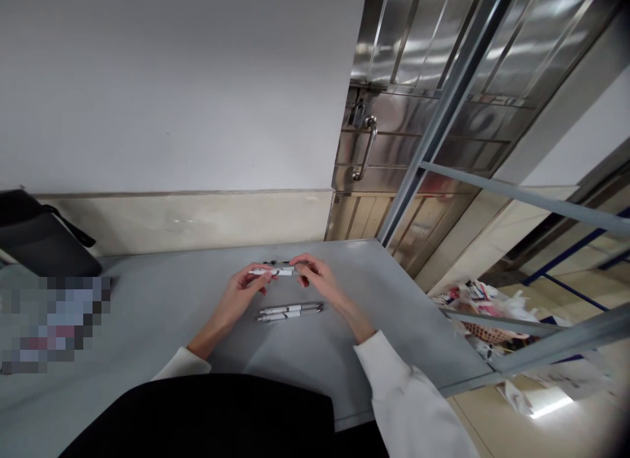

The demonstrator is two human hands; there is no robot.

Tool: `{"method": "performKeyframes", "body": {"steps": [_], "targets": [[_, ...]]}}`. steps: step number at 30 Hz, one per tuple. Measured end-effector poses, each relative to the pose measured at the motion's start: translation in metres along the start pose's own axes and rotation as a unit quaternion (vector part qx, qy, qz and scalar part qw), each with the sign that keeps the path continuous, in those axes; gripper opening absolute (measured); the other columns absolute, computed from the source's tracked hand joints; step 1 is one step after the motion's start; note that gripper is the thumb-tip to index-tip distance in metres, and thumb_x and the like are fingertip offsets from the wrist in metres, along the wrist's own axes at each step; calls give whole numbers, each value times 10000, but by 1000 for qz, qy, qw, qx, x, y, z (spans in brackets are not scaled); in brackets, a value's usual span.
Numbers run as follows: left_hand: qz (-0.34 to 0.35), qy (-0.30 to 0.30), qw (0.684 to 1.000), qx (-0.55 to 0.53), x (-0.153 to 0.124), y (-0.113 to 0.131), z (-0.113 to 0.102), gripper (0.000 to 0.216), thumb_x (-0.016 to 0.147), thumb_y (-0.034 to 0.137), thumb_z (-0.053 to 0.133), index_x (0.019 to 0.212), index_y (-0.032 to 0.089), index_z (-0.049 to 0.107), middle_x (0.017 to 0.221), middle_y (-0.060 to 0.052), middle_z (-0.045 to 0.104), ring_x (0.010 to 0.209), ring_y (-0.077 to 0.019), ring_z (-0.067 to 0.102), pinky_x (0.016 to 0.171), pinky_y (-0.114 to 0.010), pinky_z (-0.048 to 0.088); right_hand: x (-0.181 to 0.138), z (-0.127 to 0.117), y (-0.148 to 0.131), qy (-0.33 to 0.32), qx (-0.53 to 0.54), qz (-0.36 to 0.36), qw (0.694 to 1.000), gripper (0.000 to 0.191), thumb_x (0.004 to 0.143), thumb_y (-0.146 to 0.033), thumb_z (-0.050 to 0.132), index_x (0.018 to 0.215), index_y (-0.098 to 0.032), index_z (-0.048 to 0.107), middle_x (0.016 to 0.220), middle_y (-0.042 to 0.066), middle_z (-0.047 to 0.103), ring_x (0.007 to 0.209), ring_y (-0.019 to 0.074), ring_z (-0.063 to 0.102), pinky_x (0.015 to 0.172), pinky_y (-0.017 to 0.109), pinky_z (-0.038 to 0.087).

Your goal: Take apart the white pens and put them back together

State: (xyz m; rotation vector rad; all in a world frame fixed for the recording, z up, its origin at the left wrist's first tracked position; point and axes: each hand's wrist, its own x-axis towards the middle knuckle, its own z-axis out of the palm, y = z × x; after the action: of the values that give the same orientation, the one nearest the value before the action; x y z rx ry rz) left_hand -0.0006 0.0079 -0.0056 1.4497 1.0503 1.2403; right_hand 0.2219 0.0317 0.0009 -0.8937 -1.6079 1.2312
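Observation:
A white pen (pixel 281 271) with dark markings is held level above the grey table. The fingers of my left hand (pixel 249 282) are closed round its left part. At the pen's right end my right hand (pixel 315 274) pinches with thumb and fingertips. Just behind my hands lie some dark, thin pieces (pixel 270 262), partly hidden and too small to name. Nearer to me, below both hands, a pair of white and silver pens (pixel 289 312) lies side by side on the table, pointing left to right.
The grey table (pixel 394 313) meets a wall (pixel 197 222) at the back. A black case with a strap (pixel 44 231) stands at the left, by a blurred-out item (pixel 59 327). Metal frame bars (pixel 423 156) rise at the right; beyond them sits a basket of plastic bags (pixel 492 313).

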Motion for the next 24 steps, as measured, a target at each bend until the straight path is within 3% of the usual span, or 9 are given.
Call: {"method": "performKeyframes", "body": {"steps": [4, 8, 10, 15, 19, 24], "targets": [[-4, 15, 997, -74, -2, 5, 3, 349, 914, 531, 687, 996, 193, 718, 1019, -66, 703, 933, -213, 620, 719, -276, 513, -2, 10, 2, -23, -47, -60, 997, 221, 921, -395, 673, 1072, -237, 703, 944, 34, 728, 906, 198, 664, 818, 333, 486], [-5, -44, 998, -48, -5, 10, 5, 366, 984, 536, 585, 952, 182, 672, 677, 18, 590, 666, -144, 514, 669, -257, 425, -4, 18, -4, 10, -43, -86, 995, 243, 955, -447, 663, 1104, -265, 722, 1049, 43, 733, 992, 209, 667, 869, 348, 493], [3, -69, 998, -16, -5, 12, 6, 371, 978, 535, 584, 938, 174, 665, 611, 38, 552, 602, -131, 463, 637, -259, 381, -5, 21, -8, 21, -26, -88, 996, 259, 956, -475, 664, 1104, -273, 727, 1080, 41, 734, 982, 204, 668, 870, 347, 497], [17, -121, 992, 31, -8, 18, 8, 343, 956, 505, 602, 897, 171, 649, 605, 43, 541, 593, -134, 468, 636, -269, 366, -6, 30, -8, 26, 12, -92, 995, 253, 906, -483, 725, 994, -246, 723, 920, 17, 721, 865, 191, 679, 808, 334, 511], [20, -122, 991, 49, -10, 19, 8, 321, 970, 479, 593, 894, 172, 648, 621, 42, 536, 602, -131, 463, 626, -265, 347, -4, 34, -8, 44, 39, -90, 994, 234, 871, -458, 754, 900, -229, 717, 872, 10, 700, 823, 185, 667, 789, 325, 517], [13, -122, 992, 44, -8, 13, 7, 310, 966, 478, 608, 950, 174, 664, 642, 43, 534, 614, -129, 476, 624, -264, 348, 2, 21, -11, 170, 68, -95, 978, 226, 874, -458, 729, 868, -232, 713, 863, 7, 692, 871, 193, 642, 869, 334, 510]]}}
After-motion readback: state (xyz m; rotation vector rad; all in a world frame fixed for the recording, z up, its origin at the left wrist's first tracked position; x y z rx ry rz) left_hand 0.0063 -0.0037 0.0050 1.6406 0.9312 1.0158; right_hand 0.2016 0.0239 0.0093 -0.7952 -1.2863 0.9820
